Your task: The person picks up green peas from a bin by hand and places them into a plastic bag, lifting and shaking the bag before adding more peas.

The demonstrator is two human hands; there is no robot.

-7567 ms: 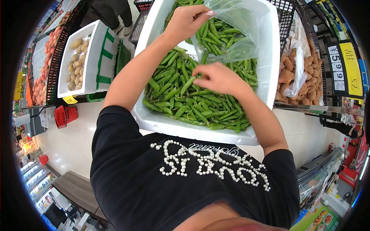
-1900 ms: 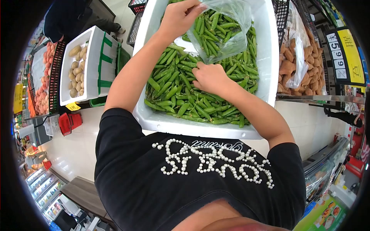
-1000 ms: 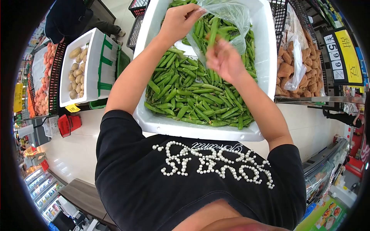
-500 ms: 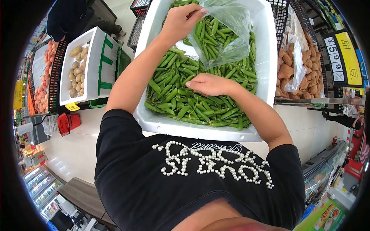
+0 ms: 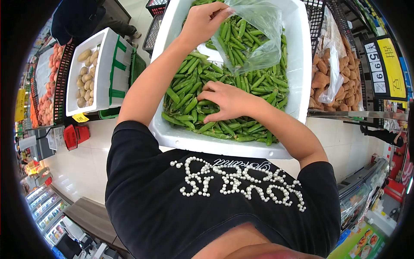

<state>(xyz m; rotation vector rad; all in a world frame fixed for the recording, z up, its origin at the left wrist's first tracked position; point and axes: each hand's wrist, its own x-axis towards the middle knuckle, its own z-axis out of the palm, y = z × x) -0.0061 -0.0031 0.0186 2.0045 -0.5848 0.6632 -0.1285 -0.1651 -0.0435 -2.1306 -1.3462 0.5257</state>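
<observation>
My left hand (image 5: 204, 22) pinches the rim of a clear plastic bag (image 5: 264, 26) near the far side of a white foam box (image 5: 297, 86). Green pea pods (image 5: 246, 41) show through the bag's film. Beneath the bag, more pea pods (image 5: 185, 86) fill the box in a loose heap. My right hand (image 5: 227, 101) lies palm down over the heap nearer to me, its fingers and thumb spread and touching the pods. A bit of the box's white bottom shows left of the bag.
Another foam box (image 5: 114, 69) holding potatoes (image 5: 87, 71) stands to the left, with a black crate (image 5: 60, 82) of reddish produce beyond. On the right are brown tubers (image 5: 321, 80) and a price sign (image 5: 384, 67). A person (image 5: 82, 21) stands at the upper left. A red basket (image 5: 76, 136) is on the floor.
My right hand has come down from just below the bag onto the near pods, its fingers spreading apart. My left hand stays at the bag's rim.
</observation>
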